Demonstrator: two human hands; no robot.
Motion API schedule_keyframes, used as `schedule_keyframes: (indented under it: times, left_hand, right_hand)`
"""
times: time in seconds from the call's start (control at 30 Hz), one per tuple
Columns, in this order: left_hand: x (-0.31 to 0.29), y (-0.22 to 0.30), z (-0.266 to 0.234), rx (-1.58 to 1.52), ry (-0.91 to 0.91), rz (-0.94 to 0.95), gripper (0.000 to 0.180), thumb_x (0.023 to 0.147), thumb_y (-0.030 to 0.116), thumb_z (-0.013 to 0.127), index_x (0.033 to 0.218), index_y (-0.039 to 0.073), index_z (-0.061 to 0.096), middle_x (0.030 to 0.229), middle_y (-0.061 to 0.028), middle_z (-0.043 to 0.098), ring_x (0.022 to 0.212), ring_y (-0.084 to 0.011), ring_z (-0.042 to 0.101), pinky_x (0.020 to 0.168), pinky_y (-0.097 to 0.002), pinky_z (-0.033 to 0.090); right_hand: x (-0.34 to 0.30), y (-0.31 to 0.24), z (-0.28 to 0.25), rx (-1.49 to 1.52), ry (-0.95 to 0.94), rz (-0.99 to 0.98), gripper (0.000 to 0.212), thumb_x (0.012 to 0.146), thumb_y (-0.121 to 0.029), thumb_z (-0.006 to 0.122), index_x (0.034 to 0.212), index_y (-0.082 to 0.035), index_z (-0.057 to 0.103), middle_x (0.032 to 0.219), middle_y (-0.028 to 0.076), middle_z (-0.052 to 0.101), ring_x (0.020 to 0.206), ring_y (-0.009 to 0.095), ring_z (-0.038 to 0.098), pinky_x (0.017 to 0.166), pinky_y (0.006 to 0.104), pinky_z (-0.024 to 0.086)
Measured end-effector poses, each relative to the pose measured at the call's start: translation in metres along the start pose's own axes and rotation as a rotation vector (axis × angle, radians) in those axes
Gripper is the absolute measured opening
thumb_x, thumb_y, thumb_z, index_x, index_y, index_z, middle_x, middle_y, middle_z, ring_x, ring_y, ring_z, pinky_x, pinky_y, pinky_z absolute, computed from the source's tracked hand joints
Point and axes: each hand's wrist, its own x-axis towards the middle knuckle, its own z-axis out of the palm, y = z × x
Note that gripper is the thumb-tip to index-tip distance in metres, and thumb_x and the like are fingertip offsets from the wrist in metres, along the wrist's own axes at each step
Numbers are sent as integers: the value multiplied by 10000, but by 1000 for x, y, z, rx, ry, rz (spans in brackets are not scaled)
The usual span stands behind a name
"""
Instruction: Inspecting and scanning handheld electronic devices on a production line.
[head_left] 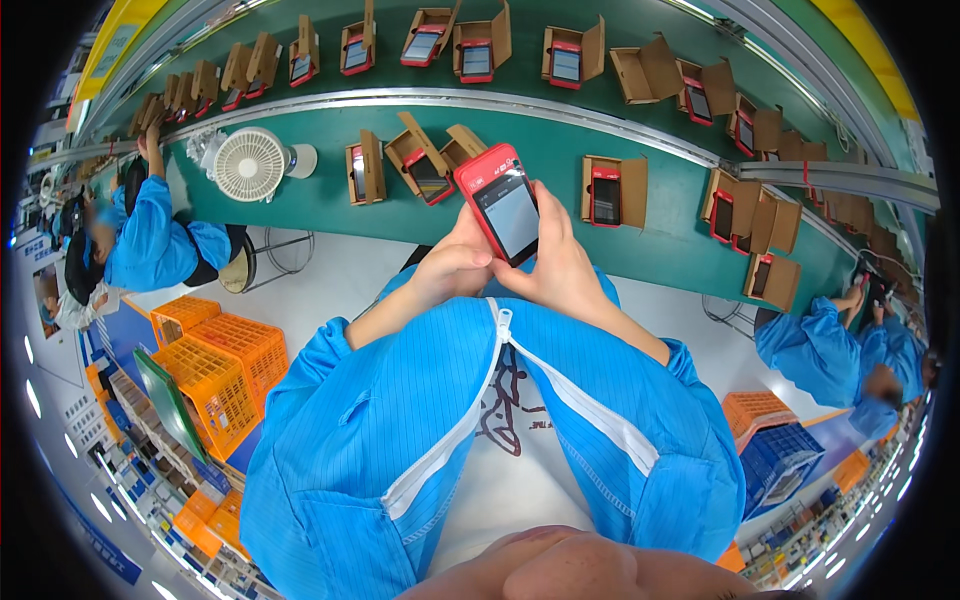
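A red handheld payment terminal with a lit screen is held up in front of my chest, above the near edge of the green bench. My left hand wraps its lower left side. Around its lower right side close the fingers of my right hand. Just beyond it on the bench lie open cardboard boxes; one box has a dark-screened red terminal leaning out of it. To the right, another box holds a dark-screened terminal.
A conveyor strip carries several open boxes with red terminals behind a metal rail. A white fan stands left on the green bench. Orange crates and a blue crate are behind. Co-workers sit left and right.
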Motion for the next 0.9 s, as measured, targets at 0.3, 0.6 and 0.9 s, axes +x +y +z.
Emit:
schedule_keyframes:
  times: [0.3, 0.6, 0.9]
  left_hand:
    - [20, 12, -32, 150, -187, -239, 860, 802, 285, 644, 1479, 113, 143, 1498, -167, 228, 1378, -315, 257, 1104, -464, 236]
    - [35, 52, -59, 139, -11, -279, 727, 792, 243, 622, 1422, 119, 280, 1374, -161, 416, 1259, -297, 432, 1025, -456, 356]
    - [64, 60, -74, 56, -19, -339, 614, 831, 158, 557, 1382, 65, 303, 1322, -156, 451, 1219, -267, 463, 1000, -394, 398]
  right_hand:
    - [132, 192, -76, 569, 477, 501, 468, 811, -351, 650, 1033, 41, 527, 742, 57, 551, 569, 109, 517, 515, 239, 438]
    - [234, 326, -97, -662, 345, 795, 730, 719, -385, 711, 1194, 89, 424, 1202, 287, 522, 1045, 413, 567, 860, 447, 494]
    - [276, 244, 4, -513, 181, 780, 856, 710, -663, 619, 1015, 131, 530, 882, 255, 658, 880, 368, 659, 738, 412, 539]
